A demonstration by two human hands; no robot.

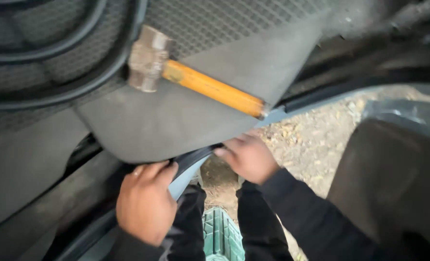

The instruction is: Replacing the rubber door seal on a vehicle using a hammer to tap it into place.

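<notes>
Black rubber strip (195, 157) along the sill under the grey seat's (176, 121) front edge, pinched by left hand (145, 203), fingers curled onto it; right hand (247, 157) pressing it, fingers loosely bent. Hammer (195, 72) lying on seat above. Gravel ground (311, 140) beyond.

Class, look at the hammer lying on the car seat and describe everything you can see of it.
The hammer has a blocky, dull grey metal head, worn and scuffed, at its upper left end, and a straight yellow-orange wooden handle running down to the right. It lies flat and diagonal on the grey seat cushion, its handle end reaching the cushion's edge. Nothing grips it; both hands are lower, at the seat's front edge.
</notes>
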